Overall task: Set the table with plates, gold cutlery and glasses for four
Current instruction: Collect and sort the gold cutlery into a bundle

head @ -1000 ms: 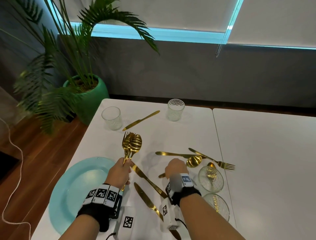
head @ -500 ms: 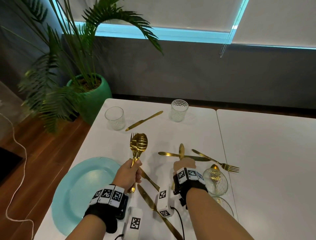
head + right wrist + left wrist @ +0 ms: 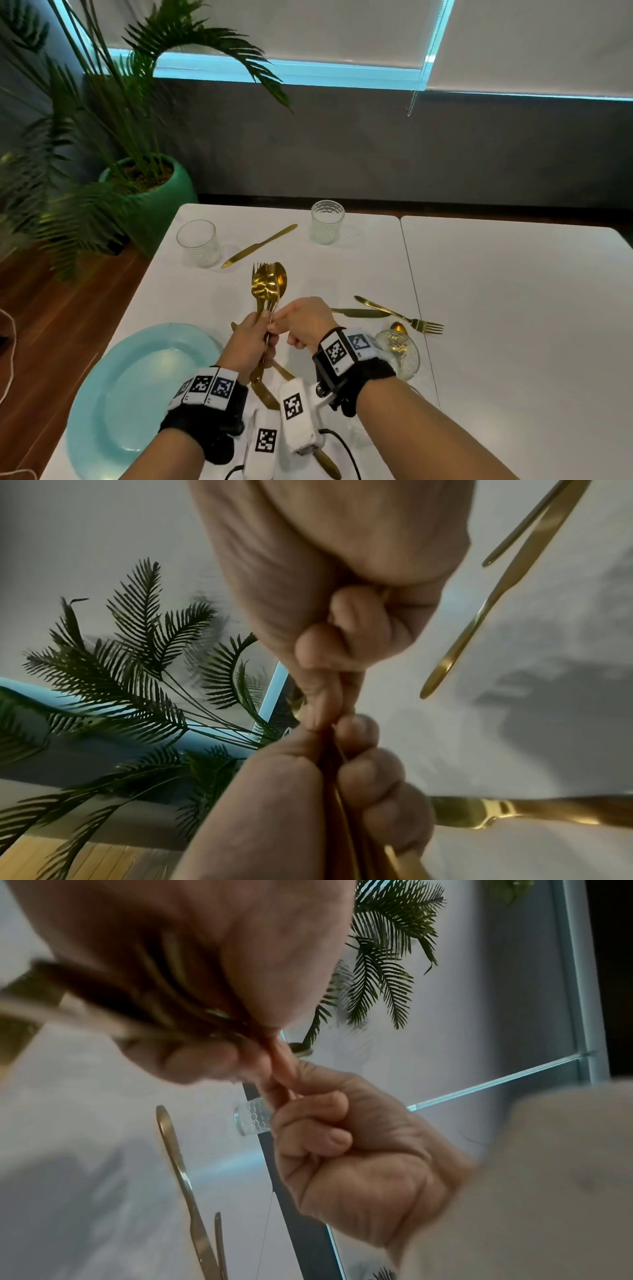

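While the left hand (image 3: 251, 337) grips the upright bundle (image 3: 269, 284), the right hand (image 3: 305, 325) pinches a handle into it; seat it fully before letting go.

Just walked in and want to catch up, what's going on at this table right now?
A person is gathering gold cutlery. The left hand grips a bundle of spoons and forks upright, while the right hand pinches the handles just above it. A teal plate lies at the near left of the white table; a knife, a fork and clear glasses are scattered around.
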A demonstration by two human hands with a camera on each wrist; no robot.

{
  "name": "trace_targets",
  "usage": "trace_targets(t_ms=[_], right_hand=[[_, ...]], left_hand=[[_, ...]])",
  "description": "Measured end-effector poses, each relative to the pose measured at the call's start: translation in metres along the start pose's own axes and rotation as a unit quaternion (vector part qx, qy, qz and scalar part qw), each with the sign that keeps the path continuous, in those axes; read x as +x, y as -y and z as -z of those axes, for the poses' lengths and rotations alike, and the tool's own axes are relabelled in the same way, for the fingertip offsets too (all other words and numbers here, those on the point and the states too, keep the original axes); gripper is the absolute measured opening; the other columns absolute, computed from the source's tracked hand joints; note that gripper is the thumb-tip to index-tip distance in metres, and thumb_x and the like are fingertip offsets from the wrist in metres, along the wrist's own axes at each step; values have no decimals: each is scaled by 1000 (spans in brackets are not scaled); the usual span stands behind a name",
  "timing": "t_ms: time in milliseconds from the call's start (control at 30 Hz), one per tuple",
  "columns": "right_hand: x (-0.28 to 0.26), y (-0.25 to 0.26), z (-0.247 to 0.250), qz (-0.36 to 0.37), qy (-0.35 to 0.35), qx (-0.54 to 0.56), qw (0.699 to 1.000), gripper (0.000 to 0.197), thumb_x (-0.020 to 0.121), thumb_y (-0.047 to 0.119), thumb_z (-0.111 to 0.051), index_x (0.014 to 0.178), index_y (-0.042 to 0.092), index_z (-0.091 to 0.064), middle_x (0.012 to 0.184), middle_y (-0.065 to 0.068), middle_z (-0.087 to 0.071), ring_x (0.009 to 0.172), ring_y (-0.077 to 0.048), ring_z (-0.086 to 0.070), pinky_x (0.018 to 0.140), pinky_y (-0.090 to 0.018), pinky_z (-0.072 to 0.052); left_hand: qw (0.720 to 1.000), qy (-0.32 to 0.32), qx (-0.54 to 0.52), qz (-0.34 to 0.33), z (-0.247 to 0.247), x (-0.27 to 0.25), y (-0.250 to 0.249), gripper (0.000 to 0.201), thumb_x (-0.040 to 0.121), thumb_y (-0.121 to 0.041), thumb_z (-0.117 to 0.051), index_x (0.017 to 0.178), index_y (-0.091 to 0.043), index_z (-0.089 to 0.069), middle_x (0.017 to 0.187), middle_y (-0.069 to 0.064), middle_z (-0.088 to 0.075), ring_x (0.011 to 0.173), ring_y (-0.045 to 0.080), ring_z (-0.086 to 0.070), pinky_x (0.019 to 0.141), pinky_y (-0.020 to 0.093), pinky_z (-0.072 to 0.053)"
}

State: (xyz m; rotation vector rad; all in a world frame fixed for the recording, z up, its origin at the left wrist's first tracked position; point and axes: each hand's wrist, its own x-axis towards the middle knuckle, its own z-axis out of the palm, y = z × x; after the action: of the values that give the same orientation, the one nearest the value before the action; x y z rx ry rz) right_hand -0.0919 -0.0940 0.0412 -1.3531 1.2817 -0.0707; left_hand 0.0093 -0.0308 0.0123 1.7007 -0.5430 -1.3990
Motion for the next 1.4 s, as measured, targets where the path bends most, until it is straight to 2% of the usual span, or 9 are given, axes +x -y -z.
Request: trace_targets(t_ms=[133, 300, 433, 633, 733, 933, 1200, 1300, 1400], right_hand=[[-16, 3, 28, 27, 0, -1, 1000, 29, 85, 7, -65, 65, 27, -57, 63, 7, -53, 48, -4, -52, 48, -14, -41], [-40, 1, 110, -3, -124, 47, 991, 7, 82, 11, -69, 84, 15, -64, 75, -10, -63, 53, -15, -51, 49, -22, -41], [-43, -33, 166, -103, -177, -65, 977, 29, 85, 20, -67, 111, 6, -62, 93, -14, -68, 70, -19, -55, 63, -27, -45], [-41, -95, 178, -180, -89, -333, 921, 26, 86, 32, -63, 89, 7, -65, 78, -1, -67, 59, -12, -55, 52, -18, -42], [-37, -126, 160, -200, -41, -329, 922, 26, 84, 32, -68, 92, 8, -64, 93, 2, -71, 57, -8, -55, 55, -19, -45], [-28, -160, 123, -196, -33, -335, 921, 36, 84, 35, -67, 57, 16, -50, 58, 6, -56, 46, -5, -47, 46, -15, -39], [-23, -173, 138, -192, -29, -326, 925, 31, 72, 34, -77, 72, 12, -56, 78, -1, -61, 60, -13, -54, 46, -17, -38], [-30, -170, 159, -175, -9, -308, 935, 22, 77, 32, -73, 79, 10, -69, 77, 2, -63, 51, -5, -48, 47, -15, -37], [-40, -141, 190, -135, -59, -213, 966, 15, 83, 22, -67, 92, 10, -70, 69, 3, -56, 52, -5, -45, 47, -15, -37]], left_hand=[[999, 2, 37, -16, -12, -3, -7, 31, 102, -33, -30, 86, -12, -47, 60, 2, -39, 42, 11, -32, 39, 21, -28], [999, 17, 22, -25, -31, -3, -14, 26, 100, -33, -35, 86, -15, -47, 63, 2, -40, 47, 12, -33, 42, 22, -30], [999, 15, 38, -32, -51, -2, -14, 23, 99, -30, -41, 85, -13, -46, 65, 3, -44, 51, 14, -38, 48, 25, -34], [998, 0, 48, -40, -77, 0, -13, 24, 99, -30, -41, 81, -15, -46, 68, 3, -47, 54, 14, -40, 50, 26, -37], [997, 1, 61, -39, -83, 0, -12, 25, 99, -30, -40, 80, -14, -46, 68, 3, -47, 54, 15, -41, 52, 27, -38], [996, -7, 83, -41, -88, -3, -10, 25, 99, -31, -39, 83, -14, -48, 70, 4, -52, 54, 16, -45, 52, 27, -41], [994, -4, 103, -48, -88, -7, -13, 25, 98, -28, -43, 87, -8, -50, 67, 5, -56, 54, 17, -49, 55, 27, -45], [994, 0, 101, -47, -88, -7, -16, 25, 98, -27, -43, 93, -5, -54, 67, 5, -56, 56, 17, -51, 56, 26, -46], [996, -1, 74, -49, -91, -9, -21, 24, 99, -25, -42, 97, -4, -53, 69, 6, -57, 57, 16, -54, 51, 21, -51]])
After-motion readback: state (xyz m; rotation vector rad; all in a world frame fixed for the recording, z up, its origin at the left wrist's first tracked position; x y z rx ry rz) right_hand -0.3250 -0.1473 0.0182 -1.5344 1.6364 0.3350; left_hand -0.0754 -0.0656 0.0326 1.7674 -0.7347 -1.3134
